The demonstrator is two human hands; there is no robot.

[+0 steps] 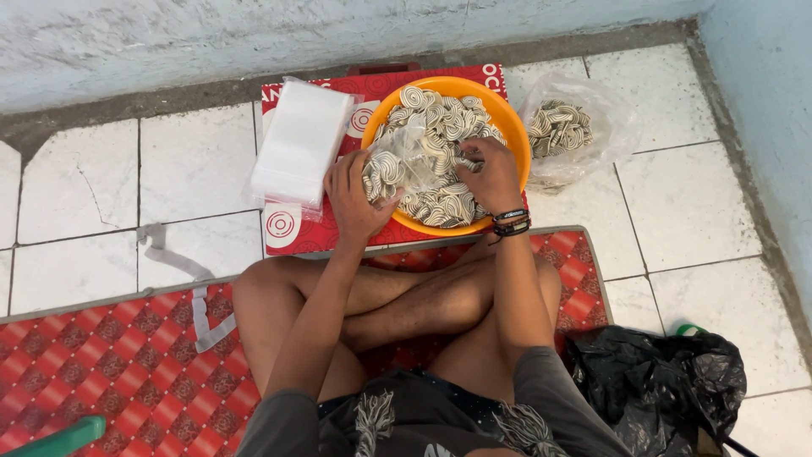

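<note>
An orange bowl full of spiral-patterned round snacks stands on a red printed box in front of my crossed legs. My left hand holds a small clear plastic bag partly filled with the spiral pieces, at the bowl's left rim. Inside the bowl, my right hand is closed on a few spiral pieces, just right of the bag's mouth. Dark bracelets circle my right wrist.
A stack of empty clear bags lies left of the bowl on the red box. A filled clear bag of snacks sits right of it on white tiles. A black plastic bag lies at lower right. A red patterned mat is under me.
</note>
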